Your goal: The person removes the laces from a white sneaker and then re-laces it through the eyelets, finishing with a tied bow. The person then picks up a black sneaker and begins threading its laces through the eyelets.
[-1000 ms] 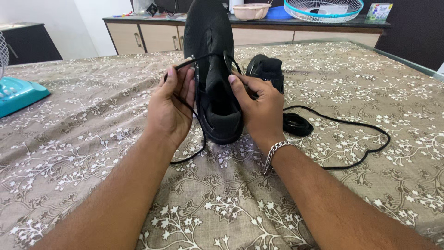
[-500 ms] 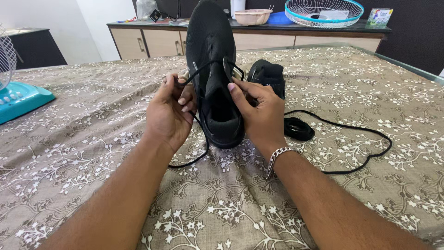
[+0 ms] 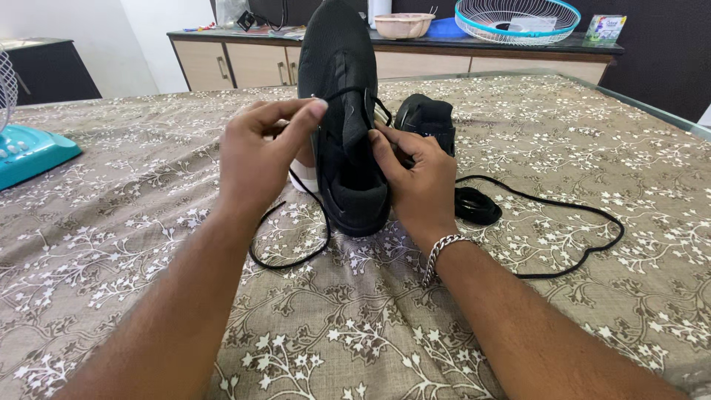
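Note:
A black shoe stands on its heel on the floral cloth, toe pointing away. My left hand is raised at the shoe's left side and pinches a black lace near the top eyelets; the lace loops down onto the cloth. My right hand, with a silver bracelet at the wrist, grips the shoe's right side at the opening. A second black shoe lies just behind my right hand. Another black lace curls on the cloth to the right.
The table's floral cloth covers the whole surface. A teal fan base sits at the left edge. Behind, a wooden cabinet carries a bowl and a teal wire fan guard.
My left hand has lifted and moved left, drawing the lace up and out from the shoe. My right hand stays on the shoe's right side.

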